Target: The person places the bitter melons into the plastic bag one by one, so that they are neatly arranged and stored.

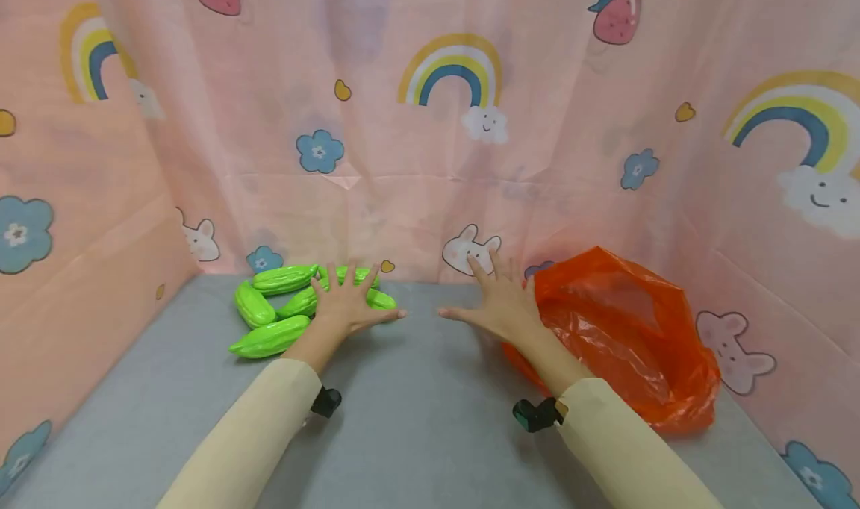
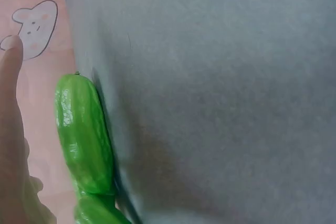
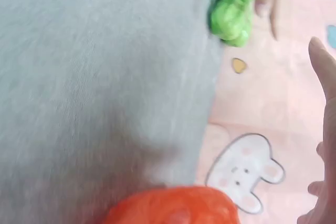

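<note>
My left hand (image 1: 344, 309) is held out with its fingers spread, overlapping a group of bright green, ridged, cucumber-like vegetables (image 1: 271, 337) in the head view. Several of them lie loosely together at the back left of the table; part of the group is hidden behind the hand. In the left wrist view one green vegetable (image 2: 84, 135) shows close beside the hand. My right hand (image 1: 504, 307) is also spread wide, holding nothing, just left of a crumpled orange plastic bag (image 1: 625, 337). The bag's edge also appears low in the right wrist view (image 3: 173, 208).
The grey tabletop (image 1: 403, 434) runs back to a pink curtain (image 1: 269, 195) printed with rainbows, rabbits and flowers, which also encloses the left and right sides. A dark wrist camera (image 1: 537, 415) sits below each hand at the sleeve.
</note>
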### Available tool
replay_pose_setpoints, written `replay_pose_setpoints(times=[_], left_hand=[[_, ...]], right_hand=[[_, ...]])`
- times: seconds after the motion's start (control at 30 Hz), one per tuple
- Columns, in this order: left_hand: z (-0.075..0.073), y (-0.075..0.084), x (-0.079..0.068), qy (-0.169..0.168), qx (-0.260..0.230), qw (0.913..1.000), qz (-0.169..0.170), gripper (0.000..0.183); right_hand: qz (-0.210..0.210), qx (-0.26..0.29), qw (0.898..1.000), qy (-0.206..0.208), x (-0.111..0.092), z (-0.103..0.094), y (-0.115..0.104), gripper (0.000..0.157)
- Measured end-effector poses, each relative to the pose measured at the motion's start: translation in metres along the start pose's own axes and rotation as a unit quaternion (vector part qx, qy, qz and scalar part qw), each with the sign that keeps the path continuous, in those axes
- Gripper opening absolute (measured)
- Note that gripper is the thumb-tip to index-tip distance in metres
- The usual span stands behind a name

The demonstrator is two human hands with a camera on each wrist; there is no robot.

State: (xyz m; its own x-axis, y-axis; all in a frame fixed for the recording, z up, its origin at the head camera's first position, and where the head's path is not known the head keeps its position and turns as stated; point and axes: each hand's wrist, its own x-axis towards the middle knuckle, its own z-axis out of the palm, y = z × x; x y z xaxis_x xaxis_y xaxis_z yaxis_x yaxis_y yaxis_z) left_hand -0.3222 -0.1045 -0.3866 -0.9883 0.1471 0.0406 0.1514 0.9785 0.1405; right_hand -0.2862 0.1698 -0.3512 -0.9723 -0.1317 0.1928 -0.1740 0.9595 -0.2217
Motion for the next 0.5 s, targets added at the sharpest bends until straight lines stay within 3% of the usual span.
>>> replay_pose_setpoints(times=[0.2, 0.5], left_hand=[[0.005, -0.008, 0.006, 0.012, -0.010, 0.9998, 0.012, 0.108], [0.013, -0.010, 0.013, 0.058, -0.058, 0.9942, 0.069, 0.093]], right_hand=[[-0.059, 0.028, 0.995, 0.081, -0.024, -0.021, 0.021, 0.110], [-0.092, 0.076, 0.981, 0.155, -0.065, -0.036, 0.067, 0.087]])
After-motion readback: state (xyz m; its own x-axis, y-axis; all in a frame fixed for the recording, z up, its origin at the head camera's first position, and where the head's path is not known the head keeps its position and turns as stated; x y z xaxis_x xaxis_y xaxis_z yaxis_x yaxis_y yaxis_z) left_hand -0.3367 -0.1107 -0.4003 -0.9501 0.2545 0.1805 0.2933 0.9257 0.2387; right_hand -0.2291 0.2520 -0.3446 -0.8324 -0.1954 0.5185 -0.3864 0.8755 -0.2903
